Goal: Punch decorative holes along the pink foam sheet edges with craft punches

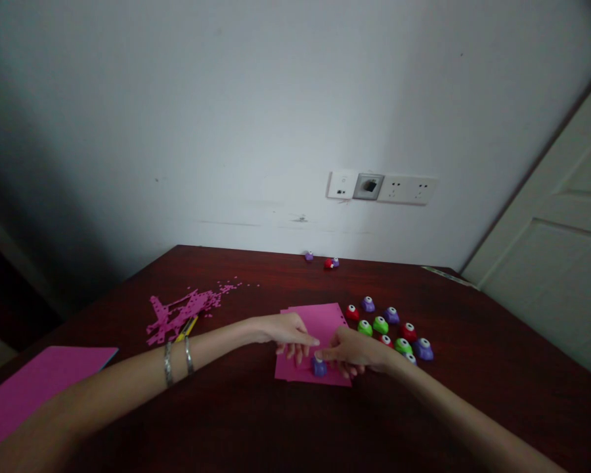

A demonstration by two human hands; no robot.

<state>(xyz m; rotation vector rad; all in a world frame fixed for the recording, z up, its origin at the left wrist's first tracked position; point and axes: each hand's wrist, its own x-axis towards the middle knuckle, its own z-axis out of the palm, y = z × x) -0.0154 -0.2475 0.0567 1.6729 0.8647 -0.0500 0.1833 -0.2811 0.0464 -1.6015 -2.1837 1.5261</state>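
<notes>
A small purple craft punch [319, 368] with a white-and-dark round top stands on overlapping sheets of pink paper [320, 316]. My right hand [352, 348] is at the punch from the right, its thumb at the top and its other fingers curled low beside it. From the left, my left hand [291, 335] reaches over the paper. Its thumb points toward the punch, apart from the bent fingers, which hang at the paper near a narrow pink piece [303, 363]. Whether those fingertips touch that piece is hard to make out.
Several red, green and purple punches [380, 324] stand right of the paper; a few more [308, 255] sit by the wall. Pink paper scraps [192, 307] lie left, beside a yellow cutter [187, 328]. A pink stack [54, 381] occupies the left front. Sockets [407, 189] are on the wall.
</notes>
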